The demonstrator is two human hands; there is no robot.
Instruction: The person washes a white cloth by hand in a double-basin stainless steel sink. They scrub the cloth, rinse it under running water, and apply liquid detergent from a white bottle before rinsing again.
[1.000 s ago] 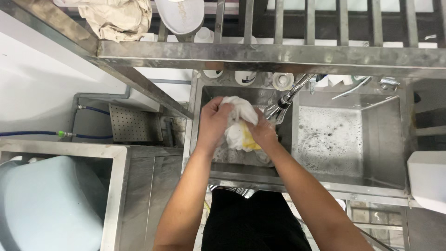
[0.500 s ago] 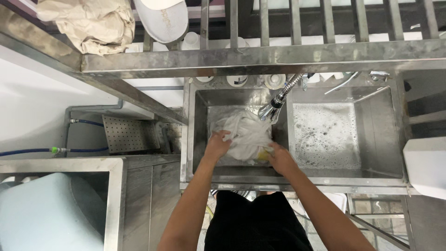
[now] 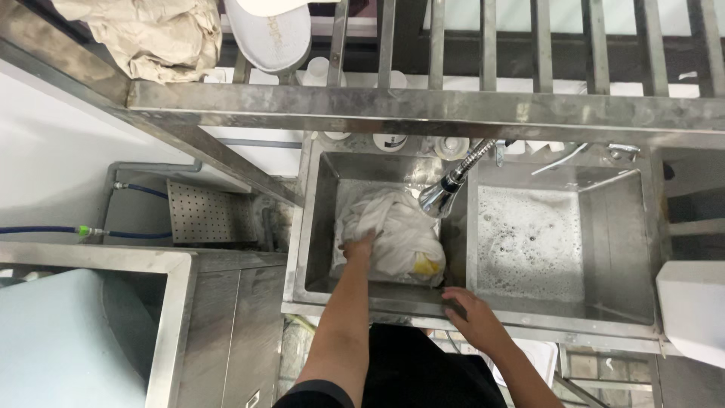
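A wet white cloth (image 3: 394, 230) with a yellow patch lies bunched in the left basin of a steel double sink (image 3: 381, 306). My left hand (image 3: 359, 247) reaches down into that basin and presses on the cloth's near left part. My right hand (image 3: 468, 311) rests on the sink's front rim, fingers spread, holding nothing. A flexible spray faucet (image 3: 447, 187) hangs over the divider between the basins, just right of the cloth.
The right basin (image 3: 529, 242) holds soapy, foamy water. A steel rack bar (image 3: 423, 112) crosses overhead, with a crumpled beige cloth (image 3: 155, 36) and a white dish (image 3: 266, 30) on it. A pale blue tub (image 3: 53, 340) sits lower left. A white container (image 3: 691, 310) stands at the right.
The cloth has gone from being held up in both hands to lying in the left basin. My right hand has let go and moved back to the front rim. The view has shifted.
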